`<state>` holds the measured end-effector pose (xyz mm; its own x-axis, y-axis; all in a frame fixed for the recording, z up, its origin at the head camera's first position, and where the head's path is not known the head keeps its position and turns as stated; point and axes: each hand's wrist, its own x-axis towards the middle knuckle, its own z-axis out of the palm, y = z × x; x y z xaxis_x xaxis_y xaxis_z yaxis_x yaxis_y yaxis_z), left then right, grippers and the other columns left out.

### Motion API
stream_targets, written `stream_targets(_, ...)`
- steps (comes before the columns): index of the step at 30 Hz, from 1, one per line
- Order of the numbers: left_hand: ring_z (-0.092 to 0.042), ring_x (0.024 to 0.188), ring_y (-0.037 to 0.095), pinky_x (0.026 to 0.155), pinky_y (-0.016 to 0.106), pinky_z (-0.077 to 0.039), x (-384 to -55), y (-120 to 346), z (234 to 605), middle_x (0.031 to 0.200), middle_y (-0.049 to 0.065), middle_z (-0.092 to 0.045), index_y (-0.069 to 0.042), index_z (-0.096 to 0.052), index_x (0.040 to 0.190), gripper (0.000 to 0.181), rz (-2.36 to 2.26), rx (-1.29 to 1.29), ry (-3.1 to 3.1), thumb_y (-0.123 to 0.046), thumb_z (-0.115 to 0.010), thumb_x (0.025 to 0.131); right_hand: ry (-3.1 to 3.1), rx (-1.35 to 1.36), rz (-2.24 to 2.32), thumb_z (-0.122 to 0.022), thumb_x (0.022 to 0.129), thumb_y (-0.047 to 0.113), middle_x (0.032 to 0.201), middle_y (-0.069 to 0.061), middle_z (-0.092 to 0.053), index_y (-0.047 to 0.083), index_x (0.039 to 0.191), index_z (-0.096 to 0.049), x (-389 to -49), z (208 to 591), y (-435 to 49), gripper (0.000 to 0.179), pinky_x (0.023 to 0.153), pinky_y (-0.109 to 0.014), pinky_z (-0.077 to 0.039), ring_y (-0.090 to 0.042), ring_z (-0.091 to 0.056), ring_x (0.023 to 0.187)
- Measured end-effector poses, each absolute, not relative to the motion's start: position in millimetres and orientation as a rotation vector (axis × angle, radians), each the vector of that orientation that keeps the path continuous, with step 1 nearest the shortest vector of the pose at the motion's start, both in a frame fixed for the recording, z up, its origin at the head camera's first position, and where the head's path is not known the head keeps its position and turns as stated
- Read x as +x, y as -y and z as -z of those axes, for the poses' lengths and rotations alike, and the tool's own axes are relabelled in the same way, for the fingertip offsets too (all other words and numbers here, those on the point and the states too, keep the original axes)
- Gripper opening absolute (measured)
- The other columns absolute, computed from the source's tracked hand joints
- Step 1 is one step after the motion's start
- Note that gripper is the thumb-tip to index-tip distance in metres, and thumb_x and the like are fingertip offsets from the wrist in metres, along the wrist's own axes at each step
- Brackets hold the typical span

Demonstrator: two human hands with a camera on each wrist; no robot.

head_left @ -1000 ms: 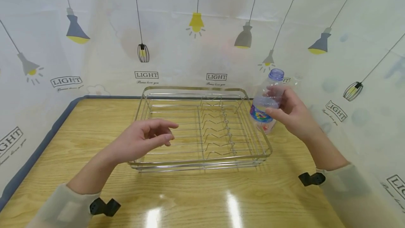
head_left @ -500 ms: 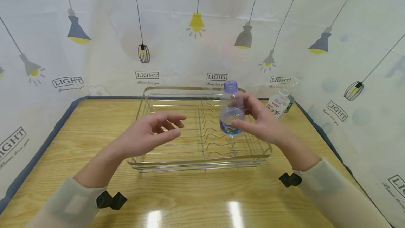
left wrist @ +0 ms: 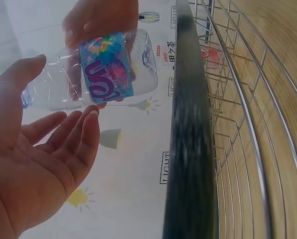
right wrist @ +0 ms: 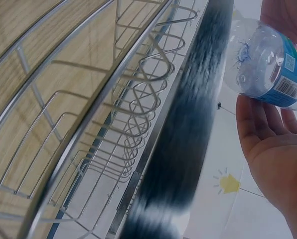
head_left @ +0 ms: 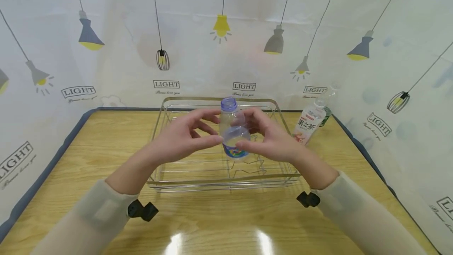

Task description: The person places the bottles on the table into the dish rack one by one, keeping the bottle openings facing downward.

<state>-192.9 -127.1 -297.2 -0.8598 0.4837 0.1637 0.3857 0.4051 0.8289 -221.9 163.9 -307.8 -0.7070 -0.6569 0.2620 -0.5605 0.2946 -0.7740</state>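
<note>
A clear plastic bottle (head_left: 233, 133) with a purple-tinted, uncapped neck and a colourful label is held upright above the wire rack. My right hand (head_left: 274, 139) grips its right side, thumb in front and fingers behind. On the other side my left hand (head_left: 178, 135) has its fingers loosely bent close to the bottle; whether they touch it I cannot tell. The left wrist view shows the label (left wrist: 107, 67) facing that camera, with the left palm beside it. From the right wrist, the bottle's base (right wrist: 245, 55) and a barcode are visible.
A metal wire dish rack (head_left: 192, 182) stands on the wooden table (head_left: 226, 215) below the hands. Right of it, a bottle with a white label (head_left: 308, 123) stands before another with a green label (head_left: 326, 116). A lamp-printed curtain (head_left: 198, 50) encloses the table.
My right hand has carried the bottle leftward from the rack's right edge to above its middle. My left hand has moved right, up to the bottle. The bottles behind have come into view.
</note>
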Motion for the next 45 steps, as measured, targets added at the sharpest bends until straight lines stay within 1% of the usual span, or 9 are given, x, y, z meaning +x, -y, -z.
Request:
stream_targets(3, -0.07, 0.128, 0.021, 0.097, 0.041, -0.063, -194.9, 123.7, 297.7, 0.145, -0.002, -0.066, -0.023, -0.062, 0.15, 0.055, -1.458, 0.805, -2.547, -0.036, -0.082, 0.101, -2.443, -1.166, 1.35, -0.081, 0.101, 0.021, 0.145, -0.006, -0.066, 0.012, 0.15, -0.05, -221.5, 307.6, -158.4, 0.058, 0.109, -0.048, -0.057, -0.022, -0.068, 0.123)
stream_targets(7, -0.069, 0.129, 0.022, 0.095, 0.041, -0.064, -196.9, 121.2, 299.5, 0.14, -0.001, -0.067, -0.02, -0.066, 0.14, 0.043, -1.483, 0.815, -2.542, -0.034, -0.081, 0.102, -2.432, -1.157, 1.335, -0.081, 0.101, 0.02, 0.144, -0.006, -0.065, 0.012, 0.153, -0.05, -220.0, 307.0, -155.6, 0.061, 0.108, -0.049, -0.057, -0.022, -0.068, 0.121)
stream_targets(13, -0.072, 0.117, 0.024, 0.085, 0.042, -0.063, -196.9, 122.0, 298.6, 0.132, 0.003, -0.069, -0.023, -0.067, 0.139, 0.041, -1.536, 0.802, -2.498, -0.03, -0.082, 0.101, -2.419, -1.173, 1.291, -0.081, 0.101, 0.022, 0.134, -0.005, -0.068, 0.013, 0.153, -0.052, -219.8, 306.5, -152.7, 0.06, 0.103, -0.047, -0.06, -0.021, -0.068, 0.119)
stream_targets(18, -0.069, 0.121, 0.023, 0.088, 0.042, -0.064, -197.7, 122.0, 294.8, 0.131, 0.003, -0.068, -0.021, -0.069, 0.138, 0.042, -1.558, 0.839, -2.487, -0.026, -0.084, 0.1, -2.405, -1.157, 1.281, -0.08, 0.102, 0.024, 0.132, -0.004, -0.068, 0.015, 0.153, -0.052, -221.7, 306.3, -152.7, 0.059, 0.102, -0.046, -0.06, -0.022, -0.068, 0.119)
stream_targets(24, -0.07, 0.116, 0.023, 0.086, 0.042, -0.064, -196.8, 119.8, 294.0, 0.127, 0.002, -0.07, -0.021, -0.07, 0.136, 0.043, -1.548, 0.838, -2.529, -0.027, -0.088, 0.096, -2.408, -1.141, 1.253, -0.08, 0.101, 0.024, 0.134, -0.004, -0.068, 0.014, 0.157, -0.05, -220.6, 306.1, -154.5, 0.064, 0.102, -0.042, -0.061, -0.021, -0.067, 0.122)
stream_targets(29, -0.071, 0.115, 0.023, 0.088, 0.04, -0.065, -198.6, 121.4, 294.9, 0.128, 0.005, -0.072, -0.017, -0.07, 0.136, 0.043, -1.619, 0.833, -2.524, -0.023, -0.087, 0.097, -2.424, -1.122, 1.234, -0.081, 0.101, 0.024, 0.141, -0.005, -0.065, 0.014, 0.161, -0.047, -222.1, 308.2, -160.0, 0.069, 0.11, -0.049, -0.057, -0.027, -0.065, 0.13)
stream_targets(33, -0.072, 0.115, 0.023, 0.09, 0.038, -0.065, -198.1, 123.4, 294.8, 0.128, 0.007, -0.072, -0.016, -0.068, 0.138, 0.044, -1.689, 0.805, -2.49, -0.02, -0.086, 0.098, -2.44, -1.08, 1.233, -0.082, 0.101, 0.025, 0.144, -0.005, -0.063, 0.016, 0.162, -0.045, -223.8, 310.8, -166.8, 0.072, 0.114, -0.054, -0.052, -0.026, -0.063, 0.131)
stream_targets(41, -0.072, 0.122, 0.03, 0.091, 0.037, -0.066, -196.5, 127.2, 298.4, 0.13, 0.012, -0.069, -0.013, -0.062, 0.141, 0.05, -1.75, 0.744, -2.427, -0.015, -0.086, 0.097, -2.445, -1.066, 1.245, -0.081, 0.101, 0.022, 0.144, -0.008, -0.064, 0.014, 0.16, -0.046, -223.5, 312.7, -175.5, 0.069, 0.114, -0.052, -0.053, -0.025, -0.064, 0.128)
stream_targets(45, -0.072, 0.118, 0.032, 0.091, 0.036, -0.066, -196.3, 129.5, 301.3, 0.129, 0.014, -0.069, -0.009, -0.062, 0.138, 0.049, -1.778, 0.734, -2.417, -0.011, -0.087, 0.095, -2.429, -1.057, 1.267, -0.082, 0.099, 0.019, 0.14, -0.008, -0.064, 0.013, 0.158, -0.047, -222.7, 313.8, -177.4, 0.069, 0.111, -0.054, -0.055, -0.026, -0.064, 0.125)
